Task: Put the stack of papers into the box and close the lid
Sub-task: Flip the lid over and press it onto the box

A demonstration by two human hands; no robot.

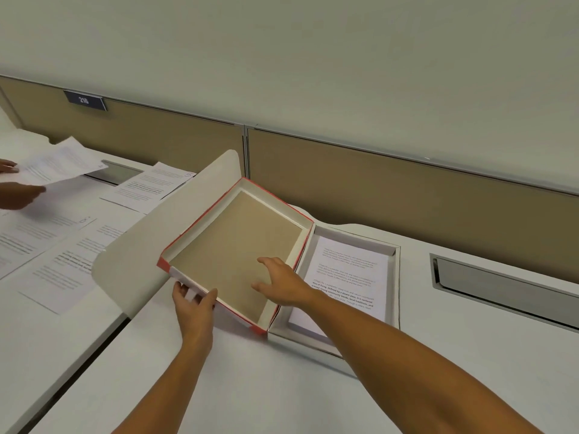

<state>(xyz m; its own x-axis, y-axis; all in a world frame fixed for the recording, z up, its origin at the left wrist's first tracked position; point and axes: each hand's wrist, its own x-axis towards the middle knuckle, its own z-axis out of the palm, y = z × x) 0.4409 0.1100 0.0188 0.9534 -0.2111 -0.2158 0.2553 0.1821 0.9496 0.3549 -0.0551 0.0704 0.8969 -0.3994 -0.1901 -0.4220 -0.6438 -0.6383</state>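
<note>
A white box (395,270) lies on the desk at the centre right, and the stack of printed papers (347,274) rests inside it. Its hinged lid (232,242), red outside and brown cardboard inside, stands tilted up to the left of the box. My left hand (192,303) grips the lid's raised near-left edge. My right hand (282,285) hovers over the lid's inner face close to the hinge, fingers spread, holding nothing. A large white flap (150,242) extends beyond the lid to the left.
Several printed sheets (62,242) lie spread over the left desk. Another person's hands (18,189) hold a sheet (59,162) at the far left. A tan partition (407,189) runs behind the desk. A recessed cable slot (501,286) sits right of the box.
</note>
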